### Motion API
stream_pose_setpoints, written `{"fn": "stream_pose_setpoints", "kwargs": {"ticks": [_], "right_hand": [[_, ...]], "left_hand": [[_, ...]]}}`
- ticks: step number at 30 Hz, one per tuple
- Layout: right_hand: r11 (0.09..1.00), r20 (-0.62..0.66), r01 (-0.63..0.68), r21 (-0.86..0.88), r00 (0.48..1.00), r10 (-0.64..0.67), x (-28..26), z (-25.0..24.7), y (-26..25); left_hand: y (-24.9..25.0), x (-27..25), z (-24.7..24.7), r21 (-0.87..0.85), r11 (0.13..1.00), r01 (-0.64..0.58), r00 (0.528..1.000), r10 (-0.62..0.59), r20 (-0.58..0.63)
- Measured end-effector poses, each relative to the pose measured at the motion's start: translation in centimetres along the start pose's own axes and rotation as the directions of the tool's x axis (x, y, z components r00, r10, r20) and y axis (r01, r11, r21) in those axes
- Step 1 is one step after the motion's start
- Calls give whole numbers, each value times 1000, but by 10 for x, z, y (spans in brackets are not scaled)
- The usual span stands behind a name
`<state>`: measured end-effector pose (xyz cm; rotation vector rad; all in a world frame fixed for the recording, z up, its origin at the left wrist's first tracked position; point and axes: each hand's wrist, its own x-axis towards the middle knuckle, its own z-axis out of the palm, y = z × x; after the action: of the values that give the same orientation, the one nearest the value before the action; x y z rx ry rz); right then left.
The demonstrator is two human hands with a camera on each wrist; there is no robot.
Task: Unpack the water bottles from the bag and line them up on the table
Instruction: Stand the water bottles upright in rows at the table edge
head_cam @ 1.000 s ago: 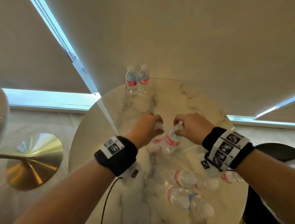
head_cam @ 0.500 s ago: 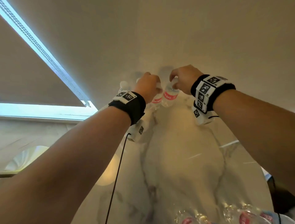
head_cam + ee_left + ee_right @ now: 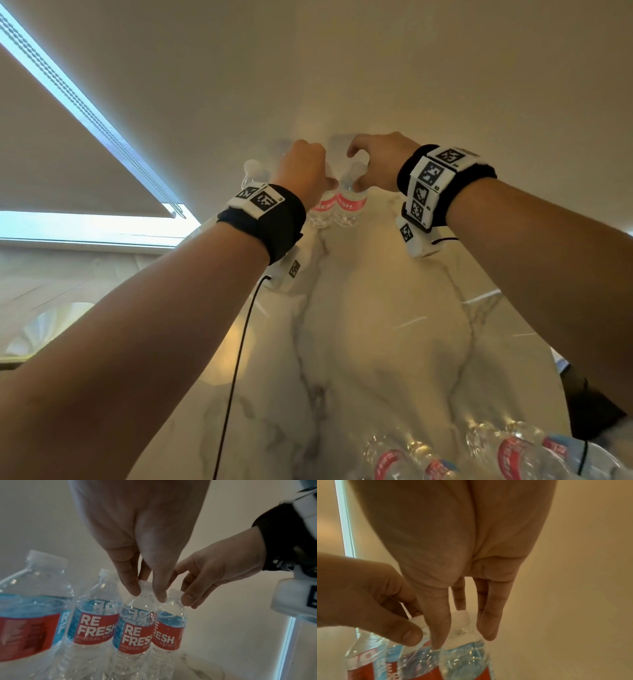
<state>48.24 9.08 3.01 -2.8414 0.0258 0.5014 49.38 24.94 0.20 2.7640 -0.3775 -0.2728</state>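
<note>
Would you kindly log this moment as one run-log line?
left hand: pinches third bottle neck | right hand: fingers around fourth bottle cap | four bottles upright on table

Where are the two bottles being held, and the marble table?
Left hand's bottle (image 3: 135,632): left wrist view, on its red label.
Right hand's bottle (image 3: 169,635): left wrist view, on its red label.
Marble table (image 3: 376,325): head view, on its bare top.

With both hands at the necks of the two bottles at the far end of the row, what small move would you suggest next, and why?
Probably let go and lift both hands clear. The left hand and right hand each pinch a bottle neck, and both bottles already stand upright beside the two placed earlier. More bottles lie at the marble table's near edge.
</note>
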Motion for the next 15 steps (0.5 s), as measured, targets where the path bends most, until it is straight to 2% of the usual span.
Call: {"fn": "stream_pose_setpoints", "kwargs": {"ticks": [3,5,7,11,15], "right_hand": [[998,-19,-14,57,1000,15,-42,-1,-2],[993,-28,-16,115,999,19,-85,1,-4],[989,12,-14,144,1000,12,-139,9,-8],[981,140,-28,193,990,0,-250,40,-13],[975,234,-32,222,972,-21,-336,77,-4]], "left_hand": [[2,-37,-13,-38,997,-62,996,59,-72],[2,-70,-18,-83,987,-137,985,126,-121],[4,-108,-17,-156,964,-216,973,200,-115],[13,-199,-5,-219,926,-308,946,322,28],[27,-289,9,-307,876,-371,881,437,182]]}}
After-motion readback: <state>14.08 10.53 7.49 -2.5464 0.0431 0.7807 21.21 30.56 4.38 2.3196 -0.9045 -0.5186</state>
